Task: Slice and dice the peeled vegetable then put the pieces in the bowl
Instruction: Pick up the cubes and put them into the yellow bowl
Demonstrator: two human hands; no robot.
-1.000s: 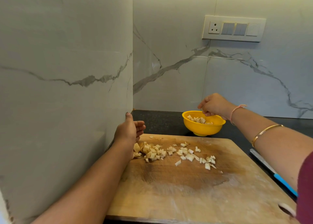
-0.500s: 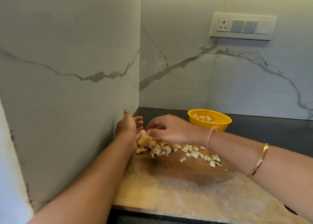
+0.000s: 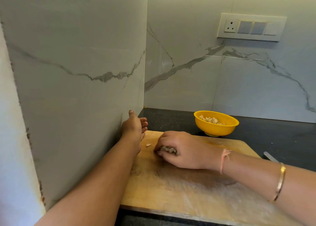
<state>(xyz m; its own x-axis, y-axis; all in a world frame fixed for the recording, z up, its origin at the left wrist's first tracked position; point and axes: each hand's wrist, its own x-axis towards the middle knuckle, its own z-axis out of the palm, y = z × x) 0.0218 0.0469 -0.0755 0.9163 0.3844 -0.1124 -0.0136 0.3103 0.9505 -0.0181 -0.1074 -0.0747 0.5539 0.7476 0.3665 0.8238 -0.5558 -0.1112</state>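
Note:
My right hand (image 3: 181, 149) lies on the wooden cutting board (image 3: 196, 188) with its fingers curled around a clump of pale diced vegetable pieces (image 3: 166, 149). One loose piece (image 3: 148, 145) lies on the board just left of it. My left hand (image 3: 135, 128) stands on edge at the board's far left corner, against the wall, thumb up and fingers loosely apart, holding nothing. The yellow bowl (image 3: 216, 128) sits on the dark counter behind the board and holds some diced pieces (image 3: 211, 120).
Marble walls close the corner on the left and behind. A knife blade (image 3: 271, 156) lies on the black counter (image 3: 282, 137) to the right of the board. A socket and switch plate (image 3: 251, 27) is on the back wall.
My right hand left the bowl, swept across the board to the left and closed on the diced pieces. The scattered pieces are now gathered under it. My left hand stayed put.

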